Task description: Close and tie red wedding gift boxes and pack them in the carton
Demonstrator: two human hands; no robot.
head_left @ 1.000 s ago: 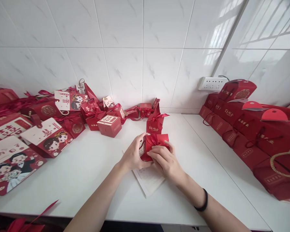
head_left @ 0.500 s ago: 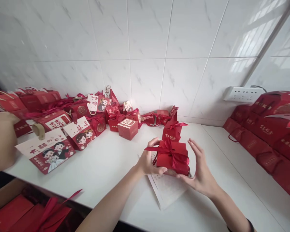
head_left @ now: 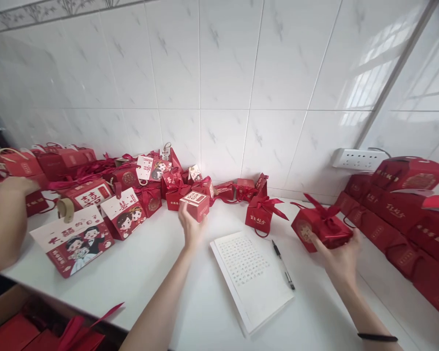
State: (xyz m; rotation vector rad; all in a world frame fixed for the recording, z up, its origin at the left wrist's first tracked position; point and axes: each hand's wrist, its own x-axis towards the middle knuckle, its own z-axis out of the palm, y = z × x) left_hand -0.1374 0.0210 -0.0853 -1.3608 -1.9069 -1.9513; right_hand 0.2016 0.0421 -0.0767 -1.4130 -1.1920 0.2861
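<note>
My right hand (head_left: 338,256) is closed around a red gift box (head_left: 316,222) tied with a ribbon bow, at the right of the white table. My left hand (head_left: 192,225) grips a small red cube box (head_left: 200,210) with a cream-framed character on its lid. Between the hands lies a notebook (head_left: 254,278) with handwritten lines. A black-and-clear pen (head_left: 283,265) rests across its right edge. Just behind stands a red ribboned box (head_left: 259,217) with gold writing.
Red boxes (head_left: 398,204) are stacked along the right side below a white power strip (head_left: 360,160). Couple-print boxes (head_left: 82,243) and several red boxes fill the left. Another person's arm (head_left: 7,224) reaches in at far left. A tiled wall (head_left: 223,141) closes the back.
Both hands were on the ribboned box over the notebook. My right hand has carried it right, and my left hand has let go and moved left to the cube box. Notebook and pen are uncovered.
</note>
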